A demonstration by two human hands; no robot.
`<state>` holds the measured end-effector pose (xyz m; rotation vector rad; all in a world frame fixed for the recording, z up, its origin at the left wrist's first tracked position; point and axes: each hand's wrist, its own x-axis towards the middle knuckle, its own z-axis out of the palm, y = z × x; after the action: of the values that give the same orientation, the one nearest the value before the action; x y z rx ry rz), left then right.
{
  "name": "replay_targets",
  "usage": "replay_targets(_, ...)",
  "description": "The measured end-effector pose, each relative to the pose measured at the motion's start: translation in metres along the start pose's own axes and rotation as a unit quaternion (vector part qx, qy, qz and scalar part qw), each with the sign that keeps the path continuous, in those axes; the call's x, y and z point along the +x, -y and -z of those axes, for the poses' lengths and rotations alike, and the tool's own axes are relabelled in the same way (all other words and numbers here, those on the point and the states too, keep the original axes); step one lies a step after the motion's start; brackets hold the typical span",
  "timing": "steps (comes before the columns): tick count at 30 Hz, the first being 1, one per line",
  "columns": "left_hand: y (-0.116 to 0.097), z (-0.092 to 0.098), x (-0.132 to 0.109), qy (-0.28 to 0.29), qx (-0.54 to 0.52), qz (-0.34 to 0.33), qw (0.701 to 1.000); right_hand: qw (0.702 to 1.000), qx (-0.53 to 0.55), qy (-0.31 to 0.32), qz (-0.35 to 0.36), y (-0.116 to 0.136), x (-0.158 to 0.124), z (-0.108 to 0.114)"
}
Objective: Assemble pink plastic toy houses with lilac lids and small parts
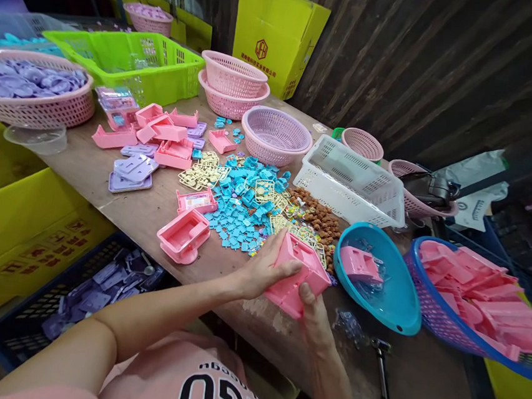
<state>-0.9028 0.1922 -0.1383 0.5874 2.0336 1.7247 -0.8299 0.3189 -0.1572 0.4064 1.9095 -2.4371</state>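
Between both hands, near the table's front edge, I hold a pink plastic toy housing (297, 274), tilted with its boxy side toward me. My left hand (266, 268) grips its left side, the thumb lying across the face. On the lower right, my right hand (314, 314) closes round the housing with its thumb pressed against it. Just beyond lie blue plastic pieces (239, 216), cream part frames (303, 234) and small brown pieces (316, 214). Another pink housing (183, 235) stands to the left, with a pink part bearing a printed card (197, 200) behind it.
A blue basin (378, 304) holding a pink part stands to the right, beside a basket of pink parts (451, 324). A black-handled hammer (384, 386) lies at front right. White (352, 183), purple (276, 134) and green baskets (159, 79) line the back.
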Motion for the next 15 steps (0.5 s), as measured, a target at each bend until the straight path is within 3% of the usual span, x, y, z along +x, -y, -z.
replay_targets(7,0.001,0.011,0.008,0.071,0.000,-0.007,0.997,0.989,-0.123,-0.079,0.005,-0.008,0.002,0.002)
replay_targets(11,-0.004,0.019,0.011,0.145,0.053,-0.064,0.986,0.983,-0.150,-0.107,0.000,-0.013,0.000,0.003)
replay_targets(15,-0.011,0.012,0.006,0.081,0.163,-0.084,0.980,0.981,-0.146,-0.128,0.023,-0.014,-0.003,0.005)
